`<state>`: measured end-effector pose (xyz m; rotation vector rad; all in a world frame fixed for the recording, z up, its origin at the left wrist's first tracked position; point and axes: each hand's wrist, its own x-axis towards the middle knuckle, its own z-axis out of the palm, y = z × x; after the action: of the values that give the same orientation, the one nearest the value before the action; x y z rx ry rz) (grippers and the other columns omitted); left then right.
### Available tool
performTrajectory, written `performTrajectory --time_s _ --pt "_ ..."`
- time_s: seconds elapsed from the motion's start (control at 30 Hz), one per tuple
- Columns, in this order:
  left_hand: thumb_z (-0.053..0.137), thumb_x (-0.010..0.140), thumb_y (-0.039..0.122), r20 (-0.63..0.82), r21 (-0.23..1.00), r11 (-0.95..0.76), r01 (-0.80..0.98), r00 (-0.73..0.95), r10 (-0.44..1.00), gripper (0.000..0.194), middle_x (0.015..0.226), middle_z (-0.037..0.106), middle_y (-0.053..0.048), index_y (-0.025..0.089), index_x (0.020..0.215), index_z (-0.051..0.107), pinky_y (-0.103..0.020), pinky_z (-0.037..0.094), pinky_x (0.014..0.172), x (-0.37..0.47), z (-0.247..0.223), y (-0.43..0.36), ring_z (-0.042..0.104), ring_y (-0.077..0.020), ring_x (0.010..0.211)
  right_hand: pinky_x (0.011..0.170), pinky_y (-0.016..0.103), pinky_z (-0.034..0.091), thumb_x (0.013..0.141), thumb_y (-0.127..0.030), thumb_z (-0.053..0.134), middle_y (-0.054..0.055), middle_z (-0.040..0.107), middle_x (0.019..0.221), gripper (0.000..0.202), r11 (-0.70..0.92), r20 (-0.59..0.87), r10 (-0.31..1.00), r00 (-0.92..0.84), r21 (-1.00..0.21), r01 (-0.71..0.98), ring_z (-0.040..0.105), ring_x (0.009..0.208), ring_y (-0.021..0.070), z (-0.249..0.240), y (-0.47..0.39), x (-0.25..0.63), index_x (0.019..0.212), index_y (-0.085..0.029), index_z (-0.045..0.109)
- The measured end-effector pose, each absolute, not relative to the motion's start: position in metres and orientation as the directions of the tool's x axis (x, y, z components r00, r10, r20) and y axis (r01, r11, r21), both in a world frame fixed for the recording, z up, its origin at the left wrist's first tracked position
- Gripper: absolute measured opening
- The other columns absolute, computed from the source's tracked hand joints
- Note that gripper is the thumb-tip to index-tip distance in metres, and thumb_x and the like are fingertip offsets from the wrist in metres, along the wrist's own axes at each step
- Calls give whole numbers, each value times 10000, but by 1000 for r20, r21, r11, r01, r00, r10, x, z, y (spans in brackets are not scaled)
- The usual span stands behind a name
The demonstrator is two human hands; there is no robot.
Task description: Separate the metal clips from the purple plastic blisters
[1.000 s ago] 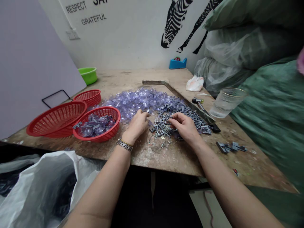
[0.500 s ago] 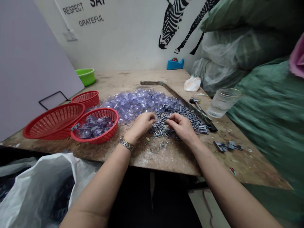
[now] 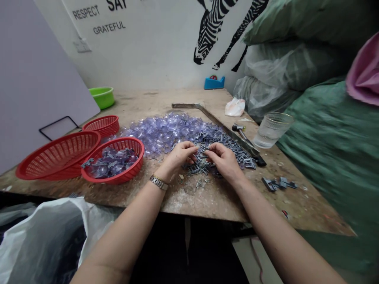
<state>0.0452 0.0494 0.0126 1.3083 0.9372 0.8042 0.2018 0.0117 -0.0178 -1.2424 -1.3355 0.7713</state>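
Observation:
My left hand, with a metal watch on the wrist, is closed in a pinch over the front of a heap of small grey plastic parts. Facing it across a narrow gap, my right hand is pinched as well. Whatever lies between the fingertips of either hand is too small to make out. Behind and left of the hands spreads a pile of clear purplish plastic pieces. A red basket to the left holds clear pieces and grey parts.
Two more red baskets and a green bowl stand left. A bent metal bar, a small hammer and a glass of water lie or stand right. A white bag hangs open at the lower left.
The camera view has shifted slightly. My hands have come a little closer together, still pinched over the grey parts.

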Motion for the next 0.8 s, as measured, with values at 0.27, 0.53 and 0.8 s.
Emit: performTrajectory --time_s 0.27,0.53,0.8 --pt "695 755 205 -132 974 214 -69 596 792 192 630 576 14 122 725 524 -202 522 583 43 15 55 625 -84 587 573 271 438 686 -403 642 -36 537 616 216 244 277 940 199 -954 175 509 567 123 -12 10 202 692 -212 540" --pt "768 655 288 -7 970 144 -198 565 825 269 824 593 -17 117 733 575 -191 500 571 46 1 50 617 -95 722 562 266 425 687 -437 655 -32 532 617 257 246 280 940 193 -952 182 497 567 121 -12 9 203 676 -208 538" --pt "689 678 230 5 960 125 -249 464 886 198 960 629 -54 120 670 525 -152 421 465 47 2 42 613 -70 652 567 259 431 698 -418 645 -34 527 611 236 229 268 941 206 -954 194 507 571 120 -11 8 202 680 -205 547"
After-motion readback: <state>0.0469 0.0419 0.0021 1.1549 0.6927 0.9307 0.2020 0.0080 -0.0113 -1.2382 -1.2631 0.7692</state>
